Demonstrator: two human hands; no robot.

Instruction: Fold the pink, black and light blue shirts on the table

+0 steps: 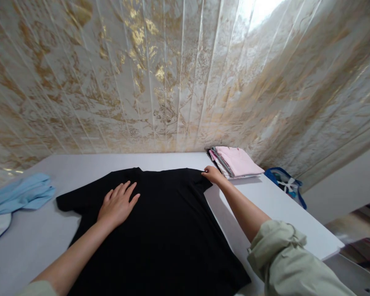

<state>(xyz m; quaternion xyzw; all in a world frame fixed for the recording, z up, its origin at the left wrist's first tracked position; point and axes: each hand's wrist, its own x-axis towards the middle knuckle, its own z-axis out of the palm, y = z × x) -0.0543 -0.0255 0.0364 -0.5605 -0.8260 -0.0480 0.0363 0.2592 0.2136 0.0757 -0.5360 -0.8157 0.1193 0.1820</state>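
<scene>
A black T-shirt (160,230) lies spread over the white table, its neck edge toward the curtain and one sleeve stretched out to the left. On its upper left part my left hand (117,204) rests flat with the fingers apart. My right hand (213,174) pinches the shirt at its far right shoulder, thumb and fingers closed on the cloth. The right sleeve hangs folded below that pinch. The bottom of the shirt runs out of view at the lower edge.
A stack of folded clothes (239,161), pink on top, sits just beyond my right hand. Light blue clothing (26,193) lies at the left. Behind the white table (290,218) hangs a patterned curtain (160,82). A blue-rimmed bag (285,183) stands past the right edge.
</scene>
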